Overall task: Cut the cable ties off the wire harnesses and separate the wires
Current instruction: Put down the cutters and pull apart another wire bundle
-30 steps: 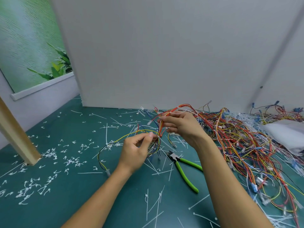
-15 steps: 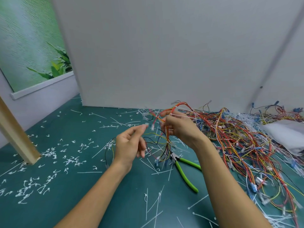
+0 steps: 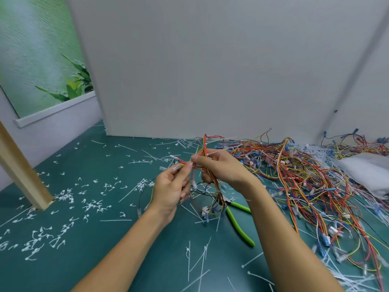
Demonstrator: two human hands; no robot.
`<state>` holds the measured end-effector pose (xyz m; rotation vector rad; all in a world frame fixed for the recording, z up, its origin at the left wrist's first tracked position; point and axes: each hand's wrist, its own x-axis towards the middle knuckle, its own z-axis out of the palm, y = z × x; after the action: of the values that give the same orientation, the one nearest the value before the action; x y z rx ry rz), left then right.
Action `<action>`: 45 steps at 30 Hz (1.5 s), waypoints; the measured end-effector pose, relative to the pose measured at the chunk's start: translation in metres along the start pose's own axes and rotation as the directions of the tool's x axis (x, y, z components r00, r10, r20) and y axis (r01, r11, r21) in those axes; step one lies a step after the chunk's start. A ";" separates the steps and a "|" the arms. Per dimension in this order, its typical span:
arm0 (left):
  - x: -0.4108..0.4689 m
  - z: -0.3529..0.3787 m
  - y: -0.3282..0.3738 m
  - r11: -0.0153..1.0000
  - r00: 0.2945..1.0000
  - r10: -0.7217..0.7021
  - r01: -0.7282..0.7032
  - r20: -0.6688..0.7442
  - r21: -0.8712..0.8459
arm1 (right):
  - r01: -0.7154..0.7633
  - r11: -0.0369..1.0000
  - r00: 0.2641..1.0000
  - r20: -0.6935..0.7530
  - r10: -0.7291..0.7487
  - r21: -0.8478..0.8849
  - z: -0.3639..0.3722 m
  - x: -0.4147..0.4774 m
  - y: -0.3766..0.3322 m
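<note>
Head view: my right hand (image 3: 223, 171) clamps the limp, light red-orange-yellow wire harness (image 3: 204, 144); my left hand (image 3: 170, 190) pinches one thin strand (image 3: 179, 160). I'd hold near the bundle.

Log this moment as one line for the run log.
left hand: pinches wire ends | right hand: grips harness | cutters: lying on table | phase: separating wires

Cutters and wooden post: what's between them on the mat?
Head view: cut tie scraps litter the mat from the wooden post onward; then the left hand and the dangling harness, right beside the cutters.
</note>
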<state>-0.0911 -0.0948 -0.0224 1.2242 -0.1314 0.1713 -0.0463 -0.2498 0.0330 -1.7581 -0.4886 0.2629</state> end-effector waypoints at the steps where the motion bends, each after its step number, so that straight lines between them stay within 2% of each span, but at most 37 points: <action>1: 0.000 0.001 0.000 1.000 1.000 -0.002 0.002 -0.003 0.006 | 0.013 0.999 1.000 -0.003 -0.012 0.040 -0.001 0.000 0.000; 5: -0.002 0.002 0.002 1.000 0.999 -0.017 0.017 -0.032 -0.013 | -0.025 0.989 0.999 0.038 0.020 0.146 -0.003 -0.001 -0.002; 11: -0.002 0.001 0.004 0.998 0.998 0.021 -0.024 -0.056 -0.051 | -0.043 0.975 0.999 0.026 0.039 0.220 -0.003 0.000 -0.005; 16: -0.003 0.003 0.003 0.998 0.999 0.027 -0.029 -0.043 -0.053 | -0.022 0.997 1.000 0.016 0.021 0.074 0.001 -0.002 -0.006; 21: -0.002 0.002 0.004 0.998 0.997 0.052 -0.054 -0.057 -0.023 | 0.005 0.994 1.000 0.025 -0.008 0.111 0.000 -0.004 -0.007; 26: -0.001 0.000 0.002 0.997 0.996 0.071 -0.070 -0.061 0.017 | 0.078 0.997 0.997 0.009 -0.079 0.018 0.001 -0.004 -0.004; 31: 0.000 0.001 0.000 0.990 0.994 0.104 -0.099 -0.035 0.105 | 0.087 0.996 0.990 -0.113 -0.083 0.030 0.002 0.002 0.001; 45: 0.002 0.003 0.001 0.964 0.975 0.182 -0.151 -0.128 0.218 | 0.077 0.995 0.984 -0.164 -0.065 0.071 0.014 0.007 0.001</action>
<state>-0.0889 -0.0974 -0.0203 1.4035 -0.0898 0.4304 -0.0459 -0.2345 0.0291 -1.6680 -0.4175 0.0868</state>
